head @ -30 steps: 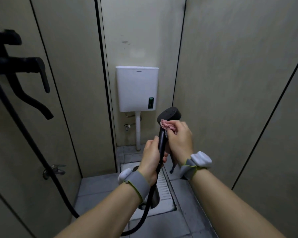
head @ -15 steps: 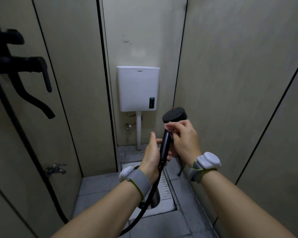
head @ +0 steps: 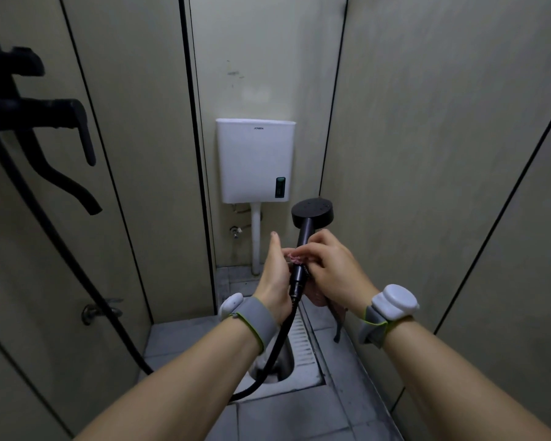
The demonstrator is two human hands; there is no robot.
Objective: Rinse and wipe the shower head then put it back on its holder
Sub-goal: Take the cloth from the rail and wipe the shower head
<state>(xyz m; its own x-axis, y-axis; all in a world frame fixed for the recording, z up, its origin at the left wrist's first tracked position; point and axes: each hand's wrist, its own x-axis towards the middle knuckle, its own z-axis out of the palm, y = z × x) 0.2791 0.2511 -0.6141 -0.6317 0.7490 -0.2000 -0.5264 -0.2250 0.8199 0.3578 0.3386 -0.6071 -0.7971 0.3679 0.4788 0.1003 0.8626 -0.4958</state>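
The black shower head stands upright at the centre of the head view, its round face turned up. My left hand holds the lower end of its handle, thumb pointing up, fingers hidden behind it. My right hand grips a pink cloth pressed round the middle of the handle; more cloth hangs below that hand. The black hose drops from the handle and loops left toward the wall. The black holder and mixer fitting sits high on the left wall, far from both hands.
A white cistern hangs on the back wall above a white pipe. A squat toilet pan lies in the grey tiled floor under my hands. A metal tap sticks out low on the left wall. Beige panel walls close in on both sides.
My right hand slid the cloth down the handle, from just under the head to its middle. The shower head's neck now shows bare. My left thumb has lifted off the handle.
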